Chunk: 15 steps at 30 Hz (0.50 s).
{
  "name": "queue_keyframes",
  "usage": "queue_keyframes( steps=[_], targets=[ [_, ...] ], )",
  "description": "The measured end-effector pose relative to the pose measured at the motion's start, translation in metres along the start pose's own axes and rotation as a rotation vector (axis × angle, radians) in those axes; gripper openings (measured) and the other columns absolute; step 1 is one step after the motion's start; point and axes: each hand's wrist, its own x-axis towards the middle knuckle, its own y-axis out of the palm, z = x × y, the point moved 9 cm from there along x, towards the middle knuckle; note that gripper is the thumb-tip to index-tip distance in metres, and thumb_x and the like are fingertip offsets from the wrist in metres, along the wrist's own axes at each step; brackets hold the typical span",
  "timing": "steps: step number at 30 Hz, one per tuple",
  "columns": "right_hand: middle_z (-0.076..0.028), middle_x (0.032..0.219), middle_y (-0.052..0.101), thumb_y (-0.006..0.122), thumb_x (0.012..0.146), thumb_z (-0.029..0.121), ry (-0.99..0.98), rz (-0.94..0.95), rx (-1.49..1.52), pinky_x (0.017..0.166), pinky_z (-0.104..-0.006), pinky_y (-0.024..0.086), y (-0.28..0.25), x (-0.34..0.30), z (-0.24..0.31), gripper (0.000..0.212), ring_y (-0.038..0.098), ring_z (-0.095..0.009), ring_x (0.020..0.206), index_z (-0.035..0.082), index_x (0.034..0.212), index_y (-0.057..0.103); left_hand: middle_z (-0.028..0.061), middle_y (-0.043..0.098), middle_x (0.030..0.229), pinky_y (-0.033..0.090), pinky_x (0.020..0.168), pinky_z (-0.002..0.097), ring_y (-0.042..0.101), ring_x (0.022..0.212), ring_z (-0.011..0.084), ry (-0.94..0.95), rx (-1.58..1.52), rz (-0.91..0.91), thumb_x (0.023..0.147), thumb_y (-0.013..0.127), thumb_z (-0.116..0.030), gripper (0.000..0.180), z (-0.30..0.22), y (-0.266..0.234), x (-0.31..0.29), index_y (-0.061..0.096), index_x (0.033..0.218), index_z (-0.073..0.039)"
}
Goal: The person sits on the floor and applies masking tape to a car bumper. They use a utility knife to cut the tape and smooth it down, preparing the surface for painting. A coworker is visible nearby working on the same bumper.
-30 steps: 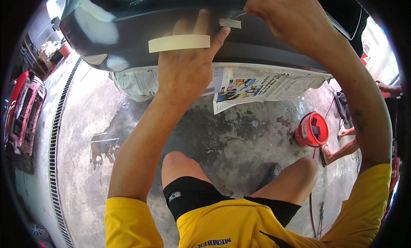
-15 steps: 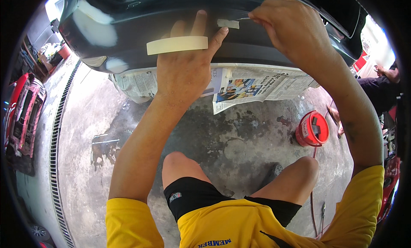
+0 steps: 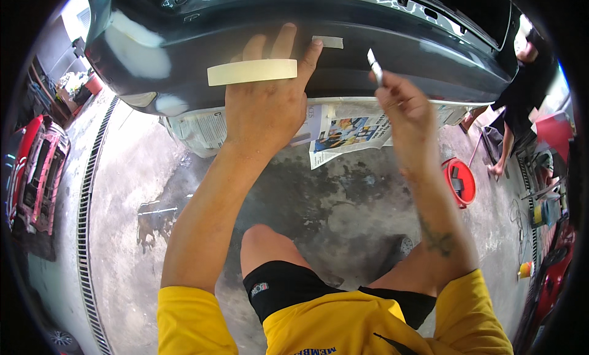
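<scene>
My left hand (image 3: 267,110) lies on the dark grey car bumper (image 3: 202,42) with its fingers stretched and spread. A roll of cream masking tape (image 3: 253,72) sits across those fingers; whether they pass through its core, I cannot tell. The index fingertip touches the left end of a short strip of tape (image 3: 332,43) stuck on the bumper. My right hand (image 3: 405,106) is closed on a cutter knife (image 3: 375,65), holding it off to the right of the strip with the pale blade pointing up. Most of the knife's handle is hidden in the fingers.
Newspaper sheets (image 3: 350,136) hang under the bumper. A red bucket (image 3: 469,186) with dark blocks inside stands on the concrete floor at right. Another person's legs (image 3: 506,143) show beyond it. A red bumper (image 3: 37,177) and a drain grate (image 3: 86,232) are at left.
My right hand with the knife has moved down and away from the tape strip and bumper. The left hand stays on the bumper. The view has shifted slightly.
</scene>
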Motion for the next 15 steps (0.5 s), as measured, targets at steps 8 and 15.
queue_keyframes(
  steps=[8, 15],
  targets=[
    [-0.011, 0.115, 0.076, 0.06, 0.113, 0.012, 0.249, 0.059, 0.629, 0.087, -0.0308, 0.056, 0.093, -0.007, 0.006, 0.032, 0.069, -0.015, 0.1, -0.004, 0.14, 0.063, -0.0004, 0.056, 0.155, 0.049, 0.102, 0.0465, 0.052, 0.134, 0.0303, 0.14, 0.111, 0.025, 0.078, 0.079, -0.012, 0.077, 0.007, -0.001, 0.005, 0.068, 0.151, -0.036],
    [-0.012, 0.115, 0.076, 0.059, 0.113, 0.009, 0.279, 0.086, 0.708, 0.088, -0.0342, 0.062, 0.112, 0.001, 0.012, 0.029, 0.071, -0.017, 0.1, -0.006, 0.138, 0.063, 0.0004, 0.057, 0.151, 0.05, 0.102, 0.0427, 0.053, 0.131, 0.0278, 0.274, 0.065, 0.043, 0.095, 0.072, -0.025, 0.054, 0.018, -0.007, 0.018, 0.071, 0.147, -0.038]
  ],
)
